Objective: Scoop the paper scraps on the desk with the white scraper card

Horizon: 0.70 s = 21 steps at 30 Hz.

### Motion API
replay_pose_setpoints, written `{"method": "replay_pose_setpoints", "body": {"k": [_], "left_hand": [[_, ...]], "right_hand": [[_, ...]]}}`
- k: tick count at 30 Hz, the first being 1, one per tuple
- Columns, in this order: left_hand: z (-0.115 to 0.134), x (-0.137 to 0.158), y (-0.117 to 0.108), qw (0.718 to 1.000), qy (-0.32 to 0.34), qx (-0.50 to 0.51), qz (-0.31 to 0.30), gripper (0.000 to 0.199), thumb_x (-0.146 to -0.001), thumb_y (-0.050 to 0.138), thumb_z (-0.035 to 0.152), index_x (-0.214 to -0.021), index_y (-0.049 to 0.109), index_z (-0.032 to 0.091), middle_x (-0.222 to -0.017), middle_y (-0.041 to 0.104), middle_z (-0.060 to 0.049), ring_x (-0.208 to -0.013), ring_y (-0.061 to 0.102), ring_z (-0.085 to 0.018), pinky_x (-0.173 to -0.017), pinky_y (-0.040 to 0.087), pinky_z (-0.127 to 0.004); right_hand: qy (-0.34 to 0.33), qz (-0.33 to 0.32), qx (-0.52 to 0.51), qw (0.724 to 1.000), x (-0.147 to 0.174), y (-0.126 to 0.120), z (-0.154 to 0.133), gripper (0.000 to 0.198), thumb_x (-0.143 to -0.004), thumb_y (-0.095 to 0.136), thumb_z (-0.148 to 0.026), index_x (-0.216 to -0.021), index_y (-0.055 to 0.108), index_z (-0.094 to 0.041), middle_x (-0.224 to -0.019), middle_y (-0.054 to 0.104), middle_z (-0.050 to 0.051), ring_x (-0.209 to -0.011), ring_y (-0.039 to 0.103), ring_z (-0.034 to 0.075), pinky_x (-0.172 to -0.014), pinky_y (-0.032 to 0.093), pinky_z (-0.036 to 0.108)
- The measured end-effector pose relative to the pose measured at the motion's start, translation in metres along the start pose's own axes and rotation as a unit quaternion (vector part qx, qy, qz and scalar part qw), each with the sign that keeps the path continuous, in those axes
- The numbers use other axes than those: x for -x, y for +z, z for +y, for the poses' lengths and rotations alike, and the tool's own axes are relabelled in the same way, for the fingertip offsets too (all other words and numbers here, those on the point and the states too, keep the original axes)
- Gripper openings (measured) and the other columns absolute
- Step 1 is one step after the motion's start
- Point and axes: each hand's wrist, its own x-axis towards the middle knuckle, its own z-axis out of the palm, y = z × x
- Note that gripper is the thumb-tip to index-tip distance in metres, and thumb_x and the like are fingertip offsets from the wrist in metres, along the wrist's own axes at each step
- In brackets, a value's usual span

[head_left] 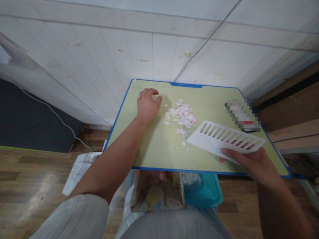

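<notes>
My left hand [149,104] is over the left part of the table [154,149], fingers curled and thumb apart from the index finger, with nothing visible between them. Just to its right lies a loose heap of small white and pinkish paper pieces [184,114], with a few stray bits around it. My right hand [254,162] grips a flat white slotted plastic panel [211,141] by its near edge, thumb on top. The panel's left corner reaches close to the near side of the heap.
A pixelated phone-like object [241,116] lies at the table's right. A patterned bag [159,194] and a turquoise basin [206,192] are below the near blue edge. The white panelled wall [149,49] rises behind, with a grey cable [206,41] running down it.
</notes>
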Motion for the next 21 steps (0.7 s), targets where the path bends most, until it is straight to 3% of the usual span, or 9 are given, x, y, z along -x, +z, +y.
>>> {"method": "replay_pose_setpoints", "body": {"k": [7, 15, 21], "left_hand": [[-0.003, 0.0, 0.002, 1.0, 0.004, 0.004, -0.003, 0.006, -0.1, 0.07, 0.029, -0.106, 0.07, 0.028, -0.12, 0.077, -0.01, -0.122, 0.066, -0.033, -0.113, 0.051, -0.049], [-0.002, 0.0, 0.001, 1.0, 0.003, 0.007, -0.004, 0.006, -0.1, 0.071, 0.027, -0.105, 0.07, 0.027, -0.121, 0.076, -0.01, -0.122, 0.066, -0.033, -0.114, 0.05, -0.048], [0.0, 0.0, 0.001, 1.0, 0.002, 0.006, 0.002, 0.004, -0.099, 0.071, 0.028, -0.103, 0.069, 0.028, -0.119, 0.077, -0.009, -0.12, 0.066, -0.033, -0.114, 0.051, -0.049]], "right_hand": [[-0.006, -0.03, 0.012, 0.999, 0.008, -0.002, -0.002, 0.034, -0.091, 0.086, -0.058, -0.076, 0.083, -0.028, -0.081, 0.084, 0.006, -0.088, 0.081, 0.035, -0.089, 0.069, 0.048], [-0.009, -0.029, 0.005, 1.0, 0.004, 0.003, -0.004, 0.032, -0.09, 0.088, -0.057, -0.08, 0.084, -0.027, -0.085, 0.085, 0.005, -0.088, 0.08, 0.034, -0.091, 0.068, 0.049], [0.004, 0.007, 0.002, 1.0, -0.002, 0.002, 0.001, 0.028, -0.091, 0.088, -0.055, -0.085, 0.084, -0.028, -0.086, 0.085, 0.005, -0.098, 0.082, 0.037, -0.102, 0.067, 0.055]]}}
